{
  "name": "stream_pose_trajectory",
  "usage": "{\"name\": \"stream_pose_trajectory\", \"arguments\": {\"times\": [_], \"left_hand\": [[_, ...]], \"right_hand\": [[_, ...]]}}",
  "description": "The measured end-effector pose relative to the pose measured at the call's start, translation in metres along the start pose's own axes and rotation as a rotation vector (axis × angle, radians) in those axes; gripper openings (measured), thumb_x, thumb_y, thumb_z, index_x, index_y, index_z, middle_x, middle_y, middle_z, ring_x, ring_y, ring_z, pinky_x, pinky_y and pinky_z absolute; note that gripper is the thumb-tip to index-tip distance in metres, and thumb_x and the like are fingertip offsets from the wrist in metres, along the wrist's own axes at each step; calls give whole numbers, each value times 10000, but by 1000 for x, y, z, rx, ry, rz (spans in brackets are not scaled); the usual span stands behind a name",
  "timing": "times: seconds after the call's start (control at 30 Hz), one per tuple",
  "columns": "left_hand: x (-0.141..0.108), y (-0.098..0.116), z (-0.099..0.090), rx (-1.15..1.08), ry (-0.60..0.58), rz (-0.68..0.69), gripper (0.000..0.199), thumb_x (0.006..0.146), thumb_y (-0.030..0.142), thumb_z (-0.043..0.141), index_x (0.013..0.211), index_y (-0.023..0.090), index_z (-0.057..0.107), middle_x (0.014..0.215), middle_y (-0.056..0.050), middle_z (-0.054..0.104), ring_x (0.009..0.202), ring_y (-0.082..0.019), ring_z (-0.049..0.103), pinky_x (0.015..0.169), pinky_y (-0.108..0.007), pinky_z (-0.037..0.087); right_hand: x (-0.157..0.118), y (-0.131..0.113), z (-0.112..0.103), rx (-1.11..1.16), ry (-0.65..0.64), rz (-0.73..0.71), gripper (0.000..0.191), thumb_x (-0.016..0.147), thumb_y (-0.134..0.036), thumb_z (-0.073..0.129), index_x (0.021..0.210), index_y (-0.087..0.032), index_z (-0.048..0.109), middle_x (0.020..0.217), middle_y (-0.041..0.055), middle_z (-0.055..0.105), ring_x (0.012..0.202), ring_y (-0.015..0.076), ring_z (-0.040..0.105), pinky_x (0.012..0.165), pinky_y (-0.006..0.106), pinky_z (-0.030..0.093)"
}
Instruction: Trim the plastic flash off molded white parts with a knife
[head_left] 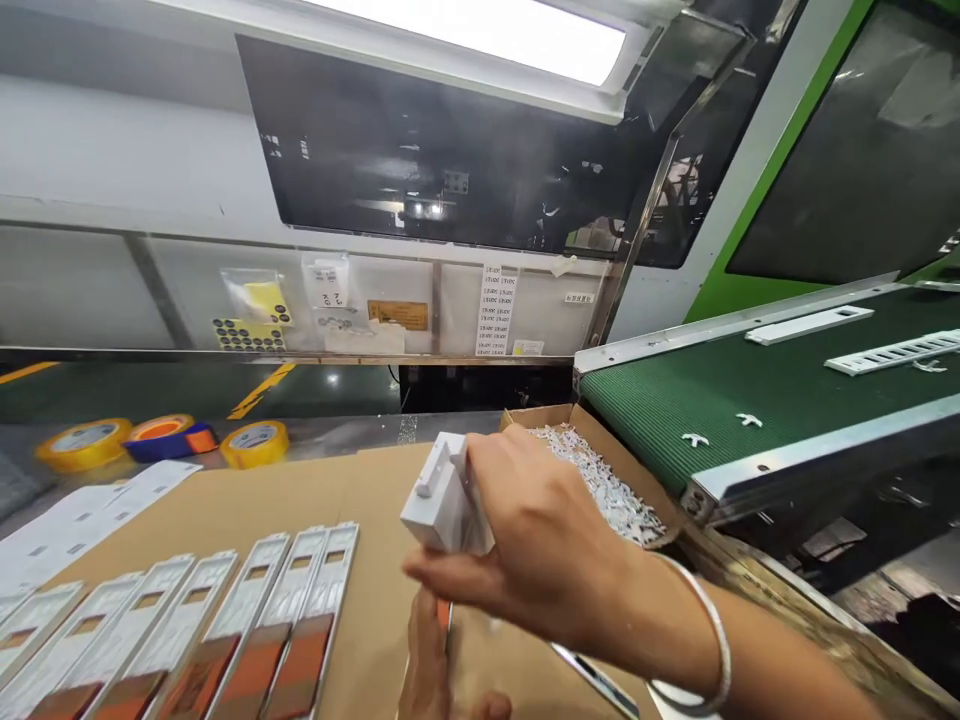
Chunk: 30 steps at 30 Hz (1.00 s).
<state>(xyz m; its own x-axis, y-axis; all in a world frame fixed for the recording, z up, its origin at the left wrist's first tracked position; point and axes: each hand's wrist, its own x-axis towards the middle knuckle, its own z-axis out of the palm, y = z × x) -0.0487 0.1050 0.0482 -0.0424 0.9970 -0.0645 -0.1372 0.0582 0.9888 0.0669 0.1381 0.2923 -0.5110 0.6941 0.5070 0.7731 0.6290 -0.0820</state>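
Reaching in from the lower right, the person's bare right arm [757,640] crosses the view with a thin silver bangle [711,640] at the wrist. The right hand [540,530] faces back-up and is clamped on a white block [442,495], with fingers [495,470] curled over its far side and a thumb [442,570] stretched beneath it. The block, a squarish plastic part with a raised tab, is held in the air above a cardboard sheet [247,500].

Just below, at the bottom edge, the left hand [424,665] rises with its fingers upward, partly cut off by the frame. An orange item [444,615] shows beside it; whether that hand is gripping it, you cannot tell.

Left of the hands, white strips [255,620] with orange bands lie side by side on the cardboard. Right of the block, an open carton [555,420] holds white shredded scraps [600,480]. Beyond it runs a green conveyor [720,400] carrying white slotted parts [892,352]. Yellow tape rolls [84,445] and a blue-and-orange tape roll [171,438] sit farther off at the left.
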Motion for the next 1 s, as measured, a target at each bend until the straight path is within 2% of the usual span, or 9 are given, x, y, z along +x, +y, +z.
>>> {"name": "stream_pose_trajectory", "arguments": {"times": [0.1,0.17,0.2,0.33,0.43,0.5,0.7,0.87,1.0], "left_hand": [[-13,2,10,-240,17,-17,652,414,597,808,912,196,678,988,-132,676,1064,-382,558,932,-435,444],[-28,7,5,-380,79,-74,601,476,690,728,798,185,682,872,-126,688,932,-347,614,877,-434,472],[-35,12,-1,-413,107,-89,635,500,743,672,808,188,678,855,-115,686,880,-323,627,845,-429,488],[-49,43,-34,-684,164,-151,632,688,755,489,1089,276,583,808,-36,650,723,-208,627,698,-367,532],[-52,62,-55,-1005,157,-249,384,856,545,448,1036,236,588,703,-5,573,637,-135,584,636,-279,527],[-55,67,-62,-1073,165,-287,315,905,440,401,971,203,598,671,9,529,581,-94,544,585,-218,508],[-71,59,-70,-1122,150,-325,303,916,394,391,999,184,594,614,56,416,483,-42,448,499,-148,450],[-78,54,-73,-1092,131,-364,369,922,455,332,1000,197,584,617,48,425,480,-60,442,487,-176,443],[-83,52,-70,-1008,97,-440,447,891,536,345,1080,195,565,660,9,503,519,-108,491,515,-250,472]], "right_hand": [[-27,-4,14,297,21,98,511,856,-648,451,1030,-173,524,857,32,577,759,172,541,665,290,466],[-53,14,40,297,-53,178,480,955,-543,335,1272,-190,409,996,39,597,873,157,572,750,270,470],[-70,26,57,173,-117,285,422,996,-462,269,1320,-211,366,1061,38,591,939,143,567,801,259,458],[-159,63,131,4,-245,581,256,967,-293,411,1052,-105,562,949,108,610,928,221,573,824,383,447],[-219,68,169,-60,-303,697,210,913,-331,541,982,-138,587,979,54,602,903,192,581,819,402,460],[-244,66,181,-61,-295,732,205,906,-344,556,969,-152,592,998,38,600,906,179,579,824,394,464],[-263,35,170,108,-118,803,245,962,-251,326,1057,-137,520,913,99,615,875,217,602,783,384,476],[-273,-41,133,489,-62,739,307,977,-373,289,1189,-197,424,910,58,633,734,154,618,664,257,505],[-284,-94,117,991,24,917,318,938,-464,406,1079,-215,546,717,5,578,551,125,527,519,232,444]]}}
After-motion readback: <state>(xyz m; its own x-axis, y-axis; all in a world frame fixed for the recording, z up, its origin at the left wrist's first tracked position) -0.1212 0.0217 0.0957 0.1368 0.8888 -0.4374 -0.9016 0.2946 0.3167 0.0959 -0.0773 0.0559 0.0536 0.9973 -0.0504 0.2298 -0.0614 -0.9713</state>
